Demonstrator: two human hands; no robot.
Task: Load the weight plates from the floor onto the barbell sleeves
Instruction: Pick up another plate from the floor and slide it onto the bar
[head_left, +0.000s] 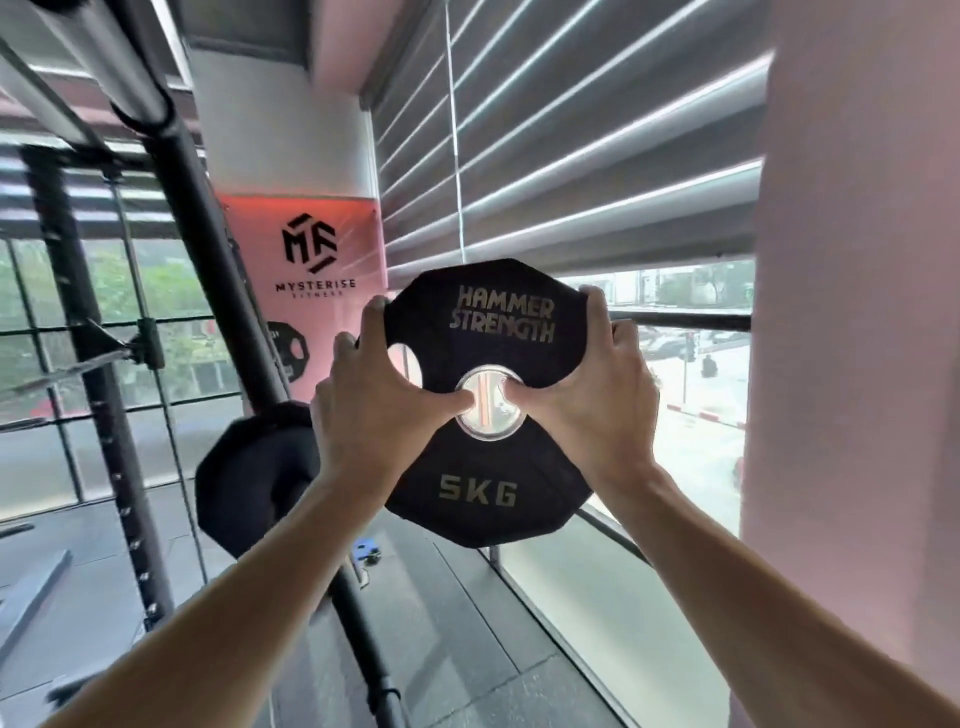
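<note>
While a grey slatted blind (597, 145) fills the window on the upper right and a black rack upright (93, 374) stands at the left, a pink banner (311, 291) printed MYSTERISE hangs on the column between them. Lower left, a black weight plate (254, 473) sits on the barbell (363, 644), whose dark bar runs down toward the bottom edge of the view. Held up in the air in front of the window, well above the floor, is the black 5 kg plate (493, 478) marked HAMMER STRENGTH, its face turned to the camera and upright. The left hand (374, 415) grips its left edge, fingers curled over the rim and thumb reaching to the shiny centre hole. The right hand (592, 400) grips the right edge the same way, its thumb at the opposite side of that hole.
</note>
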